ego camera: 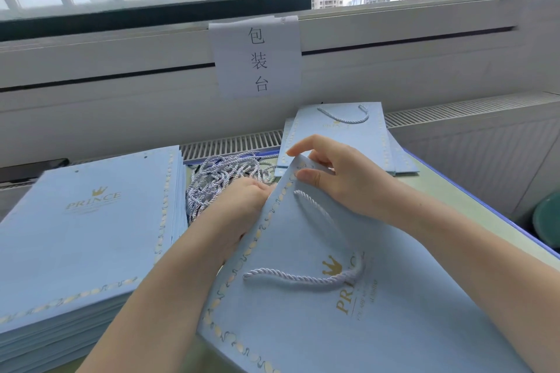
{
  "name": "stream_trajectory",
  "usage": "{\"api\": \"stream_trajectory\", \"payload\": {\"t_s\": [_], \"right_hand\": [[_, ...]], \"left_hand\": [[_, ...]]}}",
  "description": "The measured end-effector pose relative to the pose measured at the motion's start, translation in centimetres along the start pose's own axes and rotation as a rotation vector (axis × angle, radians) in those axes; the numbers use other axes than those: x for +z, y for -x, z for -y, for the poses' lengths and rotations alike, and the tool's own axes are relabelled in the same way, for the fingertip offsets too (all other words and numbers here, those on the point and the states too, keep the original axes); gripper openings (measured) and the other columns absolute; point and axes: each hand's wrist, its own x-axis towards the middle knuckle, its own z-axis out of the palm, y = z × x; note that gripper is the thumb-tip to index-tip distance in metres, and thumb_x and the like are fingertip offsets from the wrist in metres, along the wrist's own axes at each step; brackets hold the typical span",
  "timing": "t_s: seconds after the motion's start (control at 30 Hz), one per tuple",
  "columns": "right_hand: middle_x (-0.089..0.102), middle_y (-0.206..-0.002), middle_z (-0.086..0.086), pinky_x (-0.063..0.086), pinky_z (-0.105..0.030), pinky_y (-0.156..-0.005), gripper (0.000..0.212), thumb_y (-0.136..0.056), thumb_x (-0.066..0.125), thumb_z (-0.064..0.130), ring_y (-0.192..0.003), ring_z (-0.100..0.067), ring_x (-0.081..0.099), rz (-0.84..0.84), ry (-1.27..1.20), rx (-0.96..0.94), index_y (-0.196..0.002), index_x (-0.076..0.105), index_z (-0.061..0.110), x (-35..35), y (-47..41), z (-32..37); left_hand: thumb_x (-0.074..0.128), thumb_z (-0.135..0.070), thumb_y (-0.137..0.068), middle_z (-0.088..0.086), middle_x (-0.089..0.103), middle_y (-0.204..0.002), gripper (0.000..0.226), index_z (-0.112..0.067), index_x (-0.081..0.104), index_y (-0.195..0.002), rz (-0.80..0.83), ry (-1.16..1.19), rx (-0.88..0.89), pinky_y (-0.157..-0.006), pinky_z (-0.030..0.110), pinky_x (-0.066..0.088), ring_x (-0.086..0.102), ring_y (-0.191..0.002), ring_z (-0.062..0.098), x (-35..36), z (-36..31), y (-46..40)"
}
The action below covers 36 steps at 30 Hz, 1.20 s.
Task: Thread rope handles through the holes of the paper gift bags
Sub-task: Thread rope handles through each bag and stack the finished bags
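Right hand (330, 172) pinches the bag (303, 312) corner; left hand (242, 206) grip is hidden behind it. Paper is light and creases easily: hold near the rope (318, 278) holes.

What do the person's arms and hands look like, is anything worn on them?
Both forearms are bare as far as the picture shows, with no sleeves in view. The left hand and the right hand wear no gloves, and no rings, watch or bracelets show. The fingernails are short and unpainted.
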Motion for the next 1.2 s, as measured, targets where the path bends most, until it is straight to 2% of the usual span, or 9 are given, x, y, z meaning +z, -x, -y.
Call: {"api": "stream_trajectory", "payload": {"t_s": [0.1, 0.23, 0.4, 0.57, 0.77, 0.9, 1.0, 1.1, 1.2], "right_hand": [[0.044, -0.074, -0.001, 0.035, -0.014, -0.070, 0.020, -0.094, 0.056, 0.026, -0.069, -0.001, 0.043, -0.025, -0.017, -0.009, -0.113, 0.054, 0.030, -0.2, 0.0, 0.0], [0.046, -0.072, -0.005, 0.040, -0.029, -0.068, 0.020, -0.094, 0.056, 0.023, -0.068, -0.015, 0.044, -0.046, -0.008, -0.007, -0.114, 0.054, 0.027, -0.5, -0.1, 0.0], [0.038, -0.064, 0.008, 0.031, -0.011, -0.055, 0.021, -0.094, 0.056, 0.021, -0.058, 0.002, 0.039, -0.278, 0.081, 0.052, -0.114, 0.055, 0.026, -2.5, -0.6, -1.3], [0.043, -0.069, 0.014, 0.033, -0.022, -0.066, 0.019, -0.092, 0.058, 0.018, -0.065, 0.001, 0.040, -0.533, 0.005, 0.134, -0.109, 0.056, 0.026, -4.3, -0.9, -3.3], [0.052, -0.077, 0.002, 0.036, -0.020, -0.059, 0.021, -0.092, 0.057, 0.017, -0.063, -0.007, 0.046, -0.637, -0.103, 0.249, -0.112, 0.056, 0.022, -5.0, -1.1, -4.8], [0.049, -0.076, 0.003, 0.036, -0.008, -0.049, 0.018, -0.095, 0.053, 0.015, -0.059, -0.005, 0.044, -0.737, -0.159, 0.284, -0.111, 0.054, 0.021, -6.0, -0.9, -5.0], [0.047, -0.076, 0.005, 0.036, -0.009, -0.049, 0.019, -0.096, 0.050, 0.014, -0.059, -0.005, 0.044, -0.816, -0.177, 0.333, -0.114, 0.052, 0.020, -6.8, -0.8, -5.2], [0.046, -0.075, 0.006, 0.034, -0.018, -0.052, 0.024, -0.097, 0.046, 0.011, -0.058, -0.005, 0.043, -0.898, -0.252, 0.398, -0.119, 0.050, 0.017, -7.3, -0.9, -5.8], [0.049, -0.081, 0.006, 0.039, -0.022, -0.055, 0.027, -0.097, 0.044, 0.011, -0.064, -0.007, 0.047, -0.918, -0.377, 0.457, -0.123, 0.048, 0.016, -7.3, -1.0, -5.7]], "left_hand": [[0.053, -0.021, -0.096, 0.015, 0.062, -0.068, 0.033, 0.006, 0.067, -0.082, -0.018, 0.091, 0.009, -0.044, 0.022, 0.047, 0.056, -0.046, 0.021, -0.2, 0.3, 0.0], [0.054, -0.018, -0.096, 0.003, 0.065, -0.059, 0.024, -0.006, 0.069, -0.080, -0.120, -0.002, 0.140, -0.042, 0.016, 0.041, 0.054, -0.041, 0.008, 0.1, 0.1, 0.1], [0.049, -0.013, -0.094, 0.001, 0.068, -0.097, 0.020, -0.010, 0.067, -0.105, -0.603, -0.656, 0.786, -0.077, 0.024, 0.042, 0.060, -0.087, 0.017, 0.4, 0.6, -0.2], [0.045, -0.041, -0.087, -0.002, 0.065, -0.082, 0.036, -0.016, 0.071, -0.087, -0.372, -1.002, 1.091, -0.074, 0.037, 0.048, 0.058, -0.083, 0.026, 2.3, 1.5, -0.2], [0.043, -0.033, -0.082, -0.007, 0.056, -0.071, 0.026, -0.023, 0.066, -0.076, -0.277, -1.069, 1.119, -0.065, 0.031, 0.038, 0.056, -0.073, 0.023, 3.5, 2.7, -0.4], [0.045, -0.032, -0.085, -0.006, 0.059, -0.085, 0.024, -0.021, 0.066, -0.081, -0.191, -0.976, 1.117, -0.076, 0.042, 0.046, 0.050, -0.092, 0.024, 3.0, 2.4, -0.3], [0.046, -0.032, -0.086, 0.002, 0.055, -0.109, 0.027, -0.019, 0.064, -0.101, -0.359, -0.928, 1.044, -0.092, 0.039, 0.041, 0.042, -0.109, 0.023, 3.1, 2.5, -0.4], [0.057, -0.022, -0.091, 0.002, 0.043, -0.121, 0.042, -0.013, 0.045, -0.130, -0.480, -0.675, 0.784, -0.095, 0.022, 0.030, 0.038, -0.113, 0.014, 3.0, 2.1, -0.2], [0.057, -0.026, -0.093, -0.002, 0.057, -0.111, 0.040, -0.017, 0.041, -0.128, -0.319, -0.270, 0.354, -0.076, 0.024, 0.046, 0.059, -0.097, 0.014, 2.5, 1.4, -0.2]]}}
